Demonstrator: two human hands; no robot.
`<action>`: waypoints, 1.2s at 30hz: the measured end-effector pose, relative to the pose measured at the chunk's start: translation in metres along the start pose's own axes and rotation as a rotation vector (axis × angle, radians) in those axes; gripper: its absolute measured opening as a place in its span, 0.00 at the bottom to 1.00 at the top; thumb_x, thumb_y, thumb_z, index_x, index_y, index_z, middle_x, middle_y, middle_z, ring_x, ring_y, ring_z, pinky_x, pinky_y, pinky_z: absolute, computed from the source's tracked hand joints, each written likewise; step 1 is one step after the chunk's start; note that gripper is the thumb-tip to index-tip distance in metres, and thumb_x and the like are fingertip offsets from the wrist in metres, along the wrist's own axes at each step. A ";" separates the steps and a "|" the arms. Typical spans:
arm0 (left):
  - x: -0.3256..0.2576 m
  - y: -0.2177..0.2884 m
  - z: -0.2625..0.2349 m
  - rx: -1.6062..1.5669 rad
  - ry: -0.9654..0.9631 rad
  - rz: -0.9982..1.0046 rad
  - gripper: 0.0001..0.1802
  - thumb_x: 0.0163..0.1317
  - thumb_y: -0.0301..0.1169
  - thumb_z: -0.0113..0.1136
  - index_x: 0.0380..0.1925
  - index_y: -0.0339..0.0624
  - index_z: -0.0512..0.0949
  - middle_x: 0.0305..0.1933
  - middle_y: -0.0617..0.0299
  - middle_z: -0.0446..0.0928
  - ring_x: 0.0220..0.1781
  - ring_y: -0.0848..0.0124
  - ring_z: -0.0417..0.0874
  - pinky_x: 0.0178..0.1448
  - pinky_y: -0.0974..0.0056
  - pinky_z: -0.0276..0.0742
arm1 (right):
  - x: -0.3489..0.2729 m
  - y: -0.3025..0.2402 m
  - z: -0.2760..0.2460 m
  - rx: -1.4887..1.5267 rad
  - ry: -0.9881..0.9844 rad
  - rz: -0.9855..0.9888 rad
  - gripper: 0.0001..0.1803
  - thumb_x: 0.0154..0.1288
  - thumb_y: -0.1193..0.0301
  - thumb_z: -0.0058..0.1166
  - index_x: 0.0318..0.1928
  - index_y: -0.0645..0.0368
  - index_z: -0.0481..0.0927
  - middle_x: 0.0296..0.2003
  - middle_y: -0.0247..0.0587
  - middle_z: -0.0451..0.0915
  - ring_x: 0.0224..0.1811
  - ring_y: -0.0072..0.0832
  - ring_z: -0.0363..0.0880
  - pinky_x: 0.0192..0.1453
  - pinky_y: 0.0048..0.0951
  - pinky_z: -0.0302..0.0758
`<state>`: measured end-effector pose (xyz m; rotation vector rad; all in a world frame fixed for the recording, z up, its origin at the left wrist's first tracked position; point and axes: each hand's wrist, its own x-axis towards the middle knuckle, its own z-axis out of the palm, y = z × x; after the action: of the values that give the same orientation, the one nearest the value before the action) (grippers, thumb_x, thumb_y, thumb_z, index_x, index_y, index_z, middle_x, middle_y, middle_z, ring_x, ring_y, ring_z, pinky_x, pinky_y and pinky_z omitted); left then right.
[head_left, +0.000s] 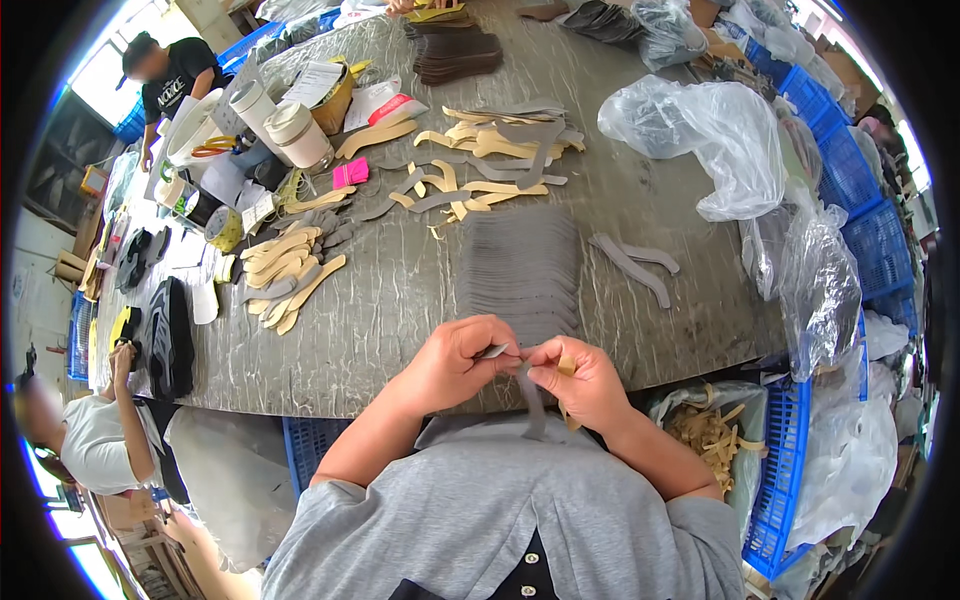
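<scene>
A worktable (680,345), stacked grey strips (518,265), blue crates (880,250) and tan scraps (708,440) show a workshop.

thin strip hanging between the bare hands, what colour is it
The thin hanging strip is grey, clearest in the head view.

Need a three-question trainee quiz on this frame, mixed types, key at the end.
1. True or false: a grey strip hangs between the left hand and the right hand.
2. Colour of the lighter strip in the right hand: A) red, B) tan, C) blue?
3. Fill in: ____ loose grey pieces lie right of the grey stack.

Key: 1 true; 2 B; 3 two.
</scene>
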<state>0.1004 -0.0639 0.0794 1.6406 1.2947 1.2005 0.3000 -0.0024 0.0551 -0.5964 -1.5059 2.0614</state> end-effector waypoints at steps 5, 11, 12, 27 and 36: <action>0.004 0.004 0.001 0.048 -0.047 0.014 0.08 0.53 0.16 0.64 0.32 0.37 0.78 0.34 0.59 0.80 0.36 0.65 0.82 0.40 0.65 0.77 | -0.005 -0.005 -0.007 -0.114 -0.009 0.095 0.07 0.66 0.76 0.58 0.42 0.67 0.82 0.37 0.34 0.81 0.41 0.18 0.78 0.46 0.22 0.75; 0.006 0.004 0.001 -0.073 -0.127 -0.030 0.09 0.53 0.15 0.64 0.33 0.38 0.81 0.34 0.60 0.80 0.38 0.65 0.82 0.42 0.65 0.76 | 0.001 -0.011 -0.015 -0.166 -0.163 0.123 0.04 0.62 0.79 0.59 0.37 0.68 0.83 0.34 0.35 0.82 0.36 0.18 0.78 0.41 0.20 0.75; 0.005 0.003 0.000 -0.098 -0.141 -0.030 0.09 0.53 0.15 0.64 0.33 0.38 0.81 0.34 0.60 0.80 0.38 0.66 0.81 0.42 0.65 0.76 | 0.003 -0.011 -0.014 -0.118 -0.153 0.134 0.04 0.61 0.80 0.60 0.37 0.68 0.83 0.33 0.35 0.82 0.36 0.18 0.79 0.40 0.20 0.75; 0.007 -0.001 -0.003 -0.415 -0.171 -0.251 0.06 0.64 0.20 0.59 0.38 0.37 0.84 0.35 0.64 0.78 0.33 0.79 0.75 0.32 0.75 0.70 | 0.012 -0.009 -0.009 0.145 -0.109 0.309 0.04 0.61 0.79 0.59 0.36 0.66 0.83 0.28 0.38 0.83 0.31 0.19 0.81 0.37 0.20 0.76; 0.006 0.000 -0.001 -0.395 -0.165 -0.248 0.06 0.62 0.19 0.61 0.36 0.39 0.84 0.36 0.65 0.77 0.33 0.77 0.76 0.33 0.74 0.72 | 0.011 0.003 -0.011 0.366 -0.118 0.364 0.05 0.63 0.79 0.54 0.38 0.65 0.79 0.32 0.38 0.81 0.32 0.22 0.82 0.37 0.21 0.76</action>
<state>0.0999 -0.0584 0.0811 1.2277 1.0433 1.0649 0.2974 0.0116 0.0484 -0.6466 -1.0930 2.6114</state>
